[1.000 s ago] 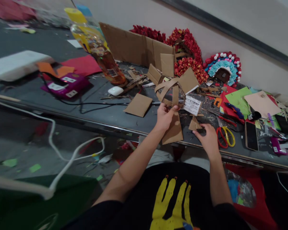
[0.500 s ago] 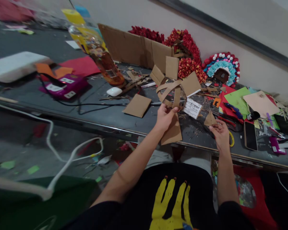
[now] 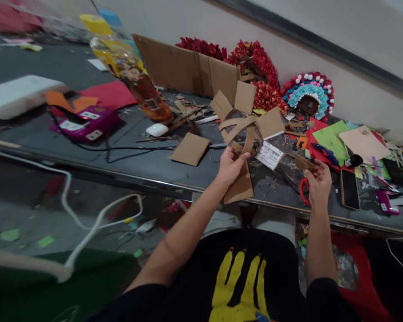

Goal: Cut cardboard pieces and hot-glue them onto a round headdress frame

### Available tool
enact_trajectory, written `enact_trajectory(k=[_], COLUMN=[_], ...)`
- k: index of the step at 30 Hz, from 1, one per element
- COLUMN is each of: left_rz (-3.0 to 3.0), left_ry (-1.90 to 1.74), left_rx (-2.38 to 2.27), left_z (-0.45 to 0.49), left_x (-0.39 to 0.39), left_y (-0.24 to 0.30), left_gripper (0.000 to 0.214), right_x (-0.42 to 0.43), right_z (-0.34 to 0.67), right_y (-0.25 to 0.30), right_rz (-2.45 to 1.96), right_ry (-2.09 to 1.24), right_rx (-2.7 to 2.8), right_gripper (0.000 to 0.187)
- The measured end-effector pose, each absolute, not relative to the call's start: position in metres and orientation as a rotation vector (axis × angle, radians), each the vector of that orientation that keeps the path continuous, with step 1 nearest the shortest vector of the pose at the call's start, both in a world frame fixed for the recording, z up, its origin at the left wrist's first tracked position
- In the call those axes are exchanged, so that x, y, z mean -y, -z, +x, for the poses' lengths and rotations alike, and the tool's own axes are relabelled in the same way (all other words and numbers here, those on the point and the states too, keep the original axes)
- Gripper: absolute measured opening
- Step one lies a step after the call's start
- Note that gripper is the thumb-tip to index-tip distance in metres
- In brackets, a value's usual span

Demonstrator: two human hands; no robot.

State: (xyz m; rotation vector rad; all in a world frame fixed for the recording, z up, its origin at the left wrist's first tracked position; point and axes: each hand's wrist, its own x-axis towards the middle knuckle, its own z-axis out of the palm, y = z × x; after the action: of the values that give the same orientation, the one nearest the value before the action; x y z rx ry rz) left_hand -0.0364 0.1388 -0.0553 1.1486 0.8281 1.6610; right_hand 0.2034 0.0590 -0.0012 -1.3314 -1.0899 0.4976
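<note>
My left hand (image 3: 232,165) is closed on a craft piece of looped cardboard strips (image 3: 242,130), with flat cardboard squares fanning out around it. One of those flaps, a printed white one (image 3: 270,155), faces me on the right side. Below the hand a brown cardboard panel (image 3: 240,185) hangs over the table edge. My right hand (image 3: 318,181) pinches a small piece of cardboard (image 3: 304,162), tilted nearly edge-on to me. Red-handled scissors (image 3: 304,191) lie beside that hand, partly covered by it. A loose cardboard square (image 3: 190,149) rests left of my left hand.
A drink bottle (image 3: 130,74) stands at the back left, near a purple box (image 3: 87,123). A phone (image 3: 349,188) lies right of my right hand. Behind are a long cardboard strip (image 3: 184,65), a floral arch (image 3: 310,89) and coloured paper (image 3: 334,139). Cardboard scraps litter the table.
My right hand has moved slightly right and up, turning its small cardboard piece from face-on to nearly edge-on. The red scissors handle shows now. My left hand keeps its hold.
</note>
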Motion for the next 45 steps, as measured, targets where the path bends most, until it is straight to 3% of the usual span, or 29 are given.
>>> enact_trajectory(k=[12,45], left_rz=[1.223,1.269], left_ry=[-1.617,-1.596], left_rx=[-0.91,-0.893], left_z=[-0.036,-0.033], left_x=[-0.136,-0.134], left_y=[0.058,0.054], left_gripper=[0.05,0.05], right_x=[-0.077,-0.083], right_z=[0.197,0.167], right_y=[-0.027,-0.037], right_rz=[-1.296,-1.338], right_ry=[-0.537,-0.485], right_rx=[1.123,1.271], right_gripper=[0.043,0.037])
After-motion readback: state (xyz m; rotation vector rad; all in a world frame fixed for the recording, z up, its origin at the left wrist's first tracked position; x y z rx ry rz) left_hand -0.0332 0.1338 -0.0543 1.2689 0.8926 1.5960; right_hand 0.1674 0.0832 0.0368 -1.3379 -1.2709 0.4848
